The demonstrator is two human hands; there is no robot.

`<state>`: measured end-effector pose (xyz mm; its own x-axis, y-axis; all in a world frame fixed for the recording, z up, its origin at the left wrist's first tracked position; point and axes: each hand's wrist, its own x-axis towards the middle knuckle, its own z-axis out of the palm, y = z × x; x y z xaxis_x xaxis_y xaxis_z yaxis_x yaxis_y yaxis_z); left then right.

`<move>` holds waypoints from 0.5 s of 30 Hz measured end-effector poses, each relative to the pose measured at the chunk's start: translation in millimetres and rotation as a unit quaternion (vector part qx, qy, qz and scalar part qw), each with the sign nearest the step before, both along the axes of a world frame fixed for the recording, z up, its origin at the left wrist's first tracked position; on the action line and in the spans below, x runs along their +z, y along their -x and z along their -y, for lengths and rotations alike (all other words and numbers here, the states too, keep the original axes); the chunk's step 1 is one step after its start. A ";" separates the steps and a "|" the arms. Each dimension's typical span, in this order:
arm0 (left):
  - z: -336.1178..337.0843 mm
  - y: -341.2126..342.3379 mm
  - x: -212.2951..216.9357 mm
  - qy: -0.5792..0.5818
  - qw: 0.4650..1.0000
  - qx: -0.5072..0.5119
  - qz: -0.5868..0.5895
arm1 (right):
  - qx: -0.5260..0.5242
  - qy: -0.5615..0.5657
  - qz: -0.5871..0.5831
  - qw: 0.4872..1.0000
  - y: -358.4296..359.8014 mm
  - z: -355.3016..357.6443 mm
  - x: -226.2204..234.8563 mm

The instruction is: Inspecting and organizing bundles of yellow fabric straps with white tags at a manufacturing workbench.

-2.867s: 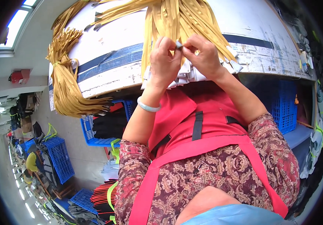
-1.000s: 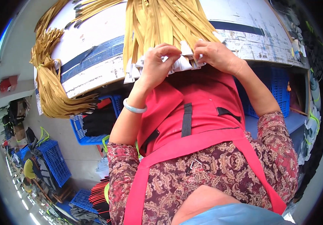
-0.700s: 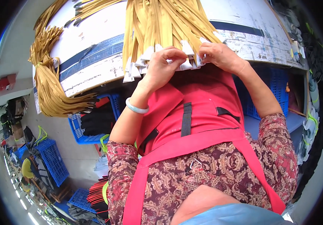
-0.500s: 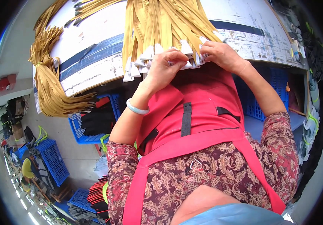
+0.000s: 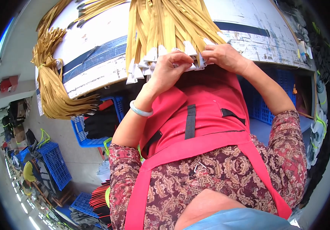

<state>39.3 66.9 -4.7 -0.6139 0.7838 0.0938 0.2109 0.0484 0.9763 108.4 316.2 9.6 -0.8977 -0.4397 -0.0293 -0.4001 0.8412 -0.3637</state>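
A wide bundle of gold zipper-like strips point(image 5: 165, 27) lies fanned on the table, with white tabs point(image 5: 136, 73) on the ends that reach its near edge. Over these ends is my left hand point(image 5: 169, 69), thumb and forefinger drawn together in a pinch; whatever is between the fingertips is too small to make out. My right hand point(image 5: 228, 58) is closed at the right part of the bundle, fingertips on the white end of a gold strip. The two hands are a short gap apart. A pale bangle point(image 5: 140, 109) circles my left wrist.
The white, scuffed table point(image 5: 245, 44) has dark blue bands across it. Another tied gold bundle point(image 5: 51, 80) droops over its left edge. Below stand a blue crate point(image 5: 81, 132) with black items and another blue crate point(image 5: 55, 165) on the floor. Under the table's right side is a blue basket point(image 5: 266, 103).
My right hand has shifted slightly left along the white tabs, toward my left hand. My left hand stays nearly in place, still pinched.
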 end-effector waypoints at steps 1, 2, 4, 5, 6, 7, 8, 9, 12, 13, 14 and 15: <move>-0.1 0.5 0.0 -0.001 1.000 0.000 -0.001 | 0.000 -0.021 0.012 1.000 1.4 0.7 3.0; -0.4 1.1 -0.4 -0.007 1.000 0.005 0.016 | 0.001 -0.022 0.011 1.000 2.8 1.2 7.3; -2.8 5.0 4.5 -0.015 0.999 0.013 0.032 | -0.008 0.230 0.066 0.971 10.1 10.4 24.0; -5.8 11.3 7.5 -0.057 0.997 0.018 0.048 | -0.025 0.320 0.058 0.945 15.0 15.7 27.0; -9.0 18.7 12.2 -0.100 0.993 0.021 0.063 | -0.063 0.449 0.158 0.877 20.4 20.8 32.7; -10.2 26.3 16.9 -0.152 0.984 -0.008 0.096 | -0.067 0.488 0.156 0.856 26.4 27.8 38.7; -9.6 31.5 21.9 -0.182 0.976 -0.009 0.121 | -0.071 0.527 0.154 0.833 32.2 34.7 44.2; -8.9 36.2 24.4 -0.183 0.976 -0.011 0.117 | -0.068 0.540 0.151 0.825 36.2 38.7 48.5; -3.1 49.6 29.3 -0.210 0.964 0.015 0.160 | -0.091 0.588 0.181 0.783 45.5 46.2 41.4; 0.9 52.5 26.9 -0.207 0.966 0.012 0.154 | -0.087 0.589 0.180 0.783 47.8 49.2 39.1; 4.5 55.2 25.6 -0.204 0.968 0.009 0.147 | -0.088 0.588 0.188 0.782 50.8 52.2 36.1; 8.1 54.7 25.3 -0.197 0.964 0.013 0.177 | -0.089 0.587 0.196 0.780 54.0 54.3 34.0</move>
<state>-15.4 58.8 20.6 -0.6811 0.7140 0.1624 -0.1346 -0.3401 0.9307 54.4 262.0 43.6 -0.9707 -0.2400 0.0116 0.0214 -0.1344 -0.9907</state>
